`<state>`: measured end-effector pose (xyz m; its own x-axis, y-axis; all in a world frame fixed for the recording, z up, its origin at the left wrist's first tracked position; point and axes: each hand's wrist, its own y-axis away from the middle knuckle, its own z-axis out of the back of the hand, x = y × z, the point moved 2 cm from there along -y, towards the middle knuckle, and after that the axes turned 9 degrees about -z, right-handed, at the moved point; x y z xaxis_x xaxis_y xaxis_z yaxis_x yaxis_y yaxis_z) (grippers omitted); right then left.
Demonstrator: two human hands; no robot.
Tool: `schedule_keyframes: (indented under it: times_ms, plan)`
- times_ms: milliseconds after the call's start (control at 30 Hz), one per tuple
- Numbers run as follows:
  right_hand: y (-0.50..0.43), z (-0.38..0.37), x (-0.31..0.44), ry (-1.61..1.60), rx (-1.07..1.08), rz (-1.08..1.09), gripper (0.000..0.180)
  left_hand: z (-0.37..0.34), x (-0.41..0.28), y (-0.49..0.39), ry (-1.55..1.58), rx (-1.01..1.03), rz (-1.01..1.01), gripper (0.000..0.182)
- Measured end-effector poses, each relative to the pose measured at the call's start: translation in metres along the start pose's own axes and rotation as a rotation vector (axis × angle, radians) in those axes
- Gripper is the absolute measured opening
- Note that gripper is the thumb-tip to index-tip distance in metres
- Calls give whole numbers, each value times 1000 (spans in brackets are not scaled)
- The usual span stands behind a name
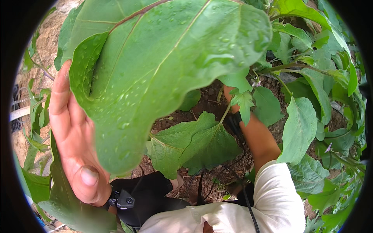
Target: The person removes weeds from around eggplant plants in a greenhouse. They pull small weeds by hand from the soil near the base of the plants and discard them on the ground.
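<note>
A very large, wet eggplant leaf [163,75] fills the upper middle of the view, with water drops on its surface. My left hand [77,139] is at the left with its fingers extended and palm against the edge of this leaf. The fingertips partly go out of sight behind it, and nothing is gripped. My right arm reaches down and forward among the stems. Only the base of my right hand [229,94] shows past the wristband; big leaves cover its fingers. Below the large leaf, between my arms, hangs a broad lower leaf [198,142].
Dense eggplant foliage [300,128] with a small pale purple flower [328,147] crowds the right side. Brown soil [211,96] shows beneath. A black cable [246,193] loops by my body, and a small camera [126,200] sits on my left wrist.
</note>
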<state>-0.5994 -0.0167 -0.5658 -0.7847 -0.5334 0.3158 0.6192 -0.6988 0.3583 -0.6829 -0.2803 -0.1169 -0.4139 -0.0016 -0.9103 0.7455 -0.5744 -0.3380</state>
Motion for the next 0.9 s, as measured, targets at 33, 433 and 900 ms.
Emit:
schedule_keyframes:
  times_ms: [33,433,900]
  plan:
    - [1,-2,1,-5,-8,14,24,-1,0,0,44,-24,-51,104]
    - [8,13,-12,-16,13,38,24,17,5,12,-127,28,-150,97]
    - [108,89,-37,79,-101,48,26,26,-3,38,113,293,-134,74]
